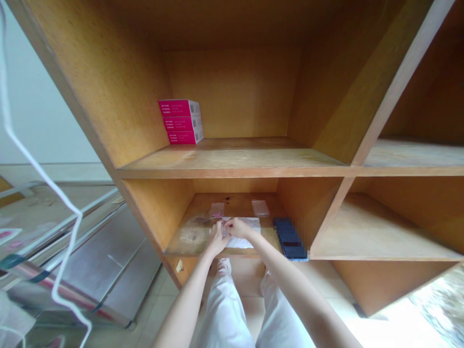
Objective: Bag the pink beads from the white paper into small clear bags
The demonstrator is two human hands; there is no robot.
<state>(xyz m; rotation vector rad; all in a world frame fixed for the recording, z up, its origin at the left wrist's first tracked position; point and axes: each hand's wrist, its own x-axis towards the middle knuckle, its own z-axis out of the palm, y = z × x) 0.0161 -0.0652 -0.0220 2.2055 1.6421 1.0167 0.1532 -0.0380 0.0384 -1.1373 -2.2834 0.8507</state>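
Observation:
My left hand (216, 238) and my right hand (239, 227) meet over the lower shelf, fingertips close together in a pinch. A tiny dark pink bit shows at the right fingertips, too small to name. What the left fingers hold is hidden. Under and beside my hands lies a white sheet (251, 239), flat but slightly creased. Just beyond my left hand rests a small clear bag (218, 209), with small pink pieces (216, 215) at its near end. Another flat, pale clear bag (260, 208) lies farther back to the right.
A dark blue, partly pixelated flat object (290, 239) lies along the right of the compartment. Three stacked pink boxes (180, 122) stand on the upper shelf (246, 157). At left are a metal-framed rack (108, 256) and a hanging white cable (68, 208).

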